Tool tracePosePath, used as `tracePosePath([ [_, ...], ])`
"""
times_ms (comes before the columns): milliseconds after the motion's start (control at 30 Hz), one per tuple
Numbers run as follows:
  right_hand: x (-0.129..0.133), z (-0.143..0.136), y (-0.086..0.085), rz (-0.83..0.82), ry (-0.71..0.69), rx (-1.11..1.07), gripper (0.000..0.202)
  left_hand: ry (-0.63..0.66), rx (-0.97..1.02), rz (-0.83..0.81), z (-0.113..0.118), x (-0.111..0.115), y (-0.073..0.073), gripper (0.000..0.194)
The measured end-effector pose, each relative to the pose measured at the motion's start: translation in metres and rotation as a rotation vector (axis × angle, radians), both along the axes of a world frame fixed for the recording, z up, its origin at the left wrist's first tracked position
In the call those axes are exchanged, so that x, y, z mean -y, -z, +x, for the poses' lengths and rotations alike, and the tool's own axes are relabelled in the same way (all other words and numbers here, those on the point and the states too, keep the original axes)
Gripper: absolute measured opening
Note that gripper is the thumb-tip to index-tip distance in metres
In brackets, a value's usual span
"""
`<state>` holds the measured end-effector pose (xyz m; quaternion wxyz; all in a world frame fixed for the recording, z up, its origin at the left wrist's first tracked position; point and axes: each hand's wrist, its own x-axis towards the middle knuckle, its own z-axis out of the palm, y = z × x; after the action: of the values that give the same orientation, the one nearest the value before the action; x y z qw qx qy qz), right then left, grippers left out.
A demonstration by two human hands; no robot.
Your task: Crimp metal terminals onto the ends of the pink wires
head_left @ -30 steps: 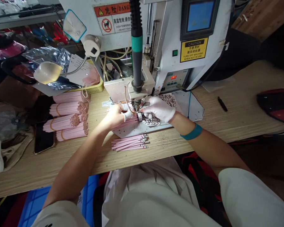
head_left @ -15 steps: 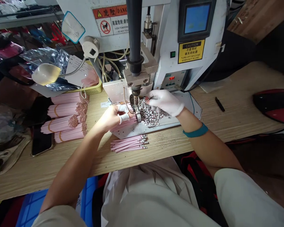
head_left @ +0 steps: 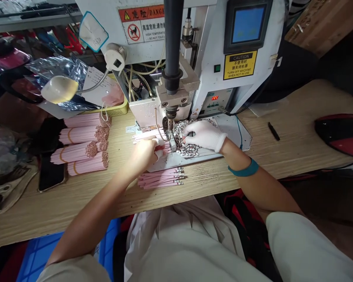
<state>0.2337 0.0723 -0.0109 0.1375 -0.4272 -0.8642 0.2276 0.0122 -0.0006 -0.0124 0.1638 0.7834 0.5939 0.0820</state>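
Note:
Beside the soldering machine's head (head_left: 171,113), my left hand (head_left: 147,154), with white finger covers, has its fingers curled closed at the pink wires (head_left: 166,148) on the metal plate (head_left: 164,164). The wire ends point at a small metal block (head_left: 173,145) under the tip. My white-gloved right hand (head_left: 205,135) reaches into a heap of small metal connectors (head_left: 191,150), thumb and fingers drawn together in a pinch. Whatever is between those fingertips is too small to make out. In front of the plate lie pink wires with connectors on their ends (head_left: 160,178).
Banded bundles of pink wire (head_left: 82,152) lie at the left, next to a phone (head_left: 51,174) and a yellow basket (head_left: 117,109). A lamp (head_left: 60,89) hangs over them. A black pen (head_left: 273,131) and a red-black object (head_left: 341,133) lie at the right.
My left hand has moved slightly right and down, its fingers more curled. My right hand has lowered into the connector heap. The view has shifted slightly.

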Motion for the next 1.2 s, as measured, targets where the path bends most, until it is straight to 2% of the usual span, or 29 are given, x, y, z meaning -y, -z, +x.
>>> tracePosePath([
  [133, 0.001, -0.004, 0.002, 0.001, 0.021, -0.047, 0.008, 0.006, 0.024, 0.014, -0.001, -0.003, 0.004, 0.024],
  [200, 0.003, -0.004, -0.001, -0.075, 0.055, -0.166, 0.006, -0.005, 0.02, 0.048, -0.001, -0.004, 0.003, 0.021],
  [367, 0.008, -0.004, -0.004, -0.617, 0.153, -0.502, 0.012, -0.017, 0.143, -0.002, -0.005, -0.006, -0.003, 0.019],
  [433, 0.009, -0.006, -0.003, -0.705, 0.153, -0.573, 0.014, -0.006, 0.223, -0.049, -0.007, -0.007, -0.005, 0.02],
  [600, 0.008, -0.013, -0.001, -0.728, 0.124, -0.662, 0.01, 0.013, 0.388, -0.122, -0.009, -0.01, -0.008, 0.027],
  [800, 0.007, -0.022, 0.004, -0.807, 0.09, -0.684, 0.012, -0.051, 0.666, -0.263, -0.01, -0.017, 0.0, 0.029],
  [900, 0.006, -0.025, 0.007, -0.832, 0.096, -0.688, 0.012, -0.052, 0.694, -0.287, -0.01, -0.019, 0.002, 0.028],
  [1200, 0.007, -0.027, 0.006, -0.825, 0.082, -0.683, 0.012, -0.084, 0.672, -0.294, -0.004, -0.018, -0.003, 0.03],
])
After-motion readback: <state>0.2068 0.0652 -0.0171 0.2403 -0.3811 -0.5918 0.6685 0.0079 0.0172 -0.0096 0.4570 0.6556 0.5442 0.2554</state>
